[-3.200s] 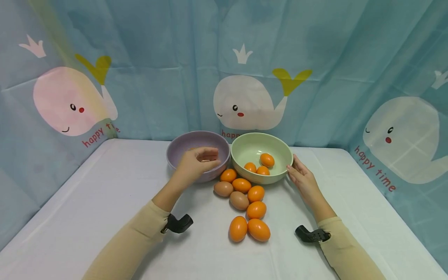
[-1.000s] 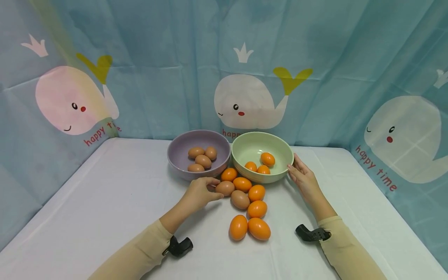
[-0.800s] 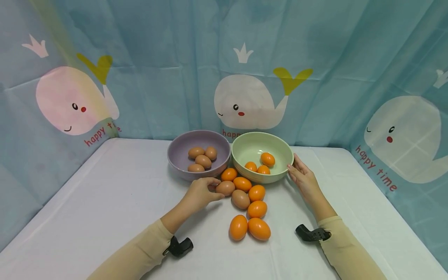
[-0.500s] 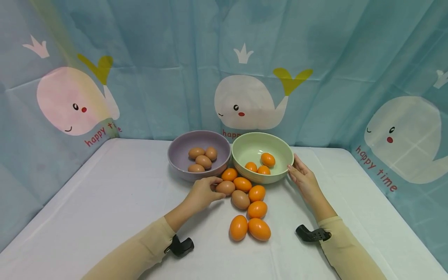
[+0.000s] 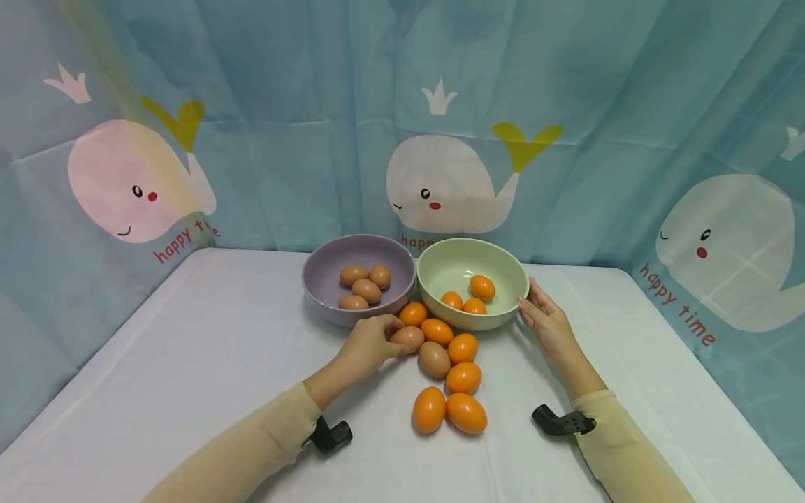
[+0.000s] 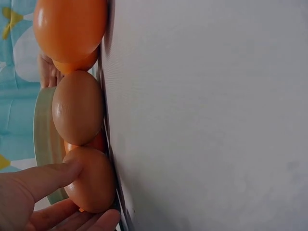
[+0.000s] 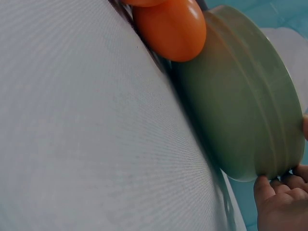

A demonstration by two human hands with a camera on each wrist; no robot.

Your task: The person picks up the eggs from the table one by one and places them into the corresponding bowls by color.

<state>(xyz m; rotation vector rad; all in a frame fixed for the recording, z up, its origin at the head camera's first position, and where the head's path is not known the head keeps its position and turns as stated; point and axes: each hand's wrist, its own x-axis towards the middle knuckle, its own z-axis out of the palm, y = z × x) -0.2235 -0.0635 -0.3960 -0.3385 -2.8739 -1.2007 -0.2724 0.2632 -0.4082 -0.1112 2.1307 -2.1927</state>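
My left hand (image 5: 372, 342) lies on the white table and grips a brown egg (image 5: 409, 338) at the left edge of a cluster of eggs. In the left wrist view my thumb (image 6: 43, 175) and fingers curl around that brown egg (image 6: 94, 183). A second brown egg (image 5: 434, 359) lies just behind it among several orange eggs (image 5: 463, 377). The purple bowl (image 5: 314, 290) holds several brown eggs (image 5: 366, 288). Three orange eggs (image 5: 473, 306) sit in the green bowl (image 5: 512, 300). My right hand (image 5: 546, 323) rests with straight fingers against the green bowl's right wall (image 7: 240, 106).
The two bowls stand side by side at the back of the white table (image 5: 189, 363), close to a blue whale-print curtain (image 5: 440, 140) that closes off the back and both sides. Black wrist cameras (image 5: 330, 434) sit on both sleeves.
My left hand has come out of the purple bowl, down to the table, and closed its fingers on the brown egg. The right hand has stayed against the green bowl.
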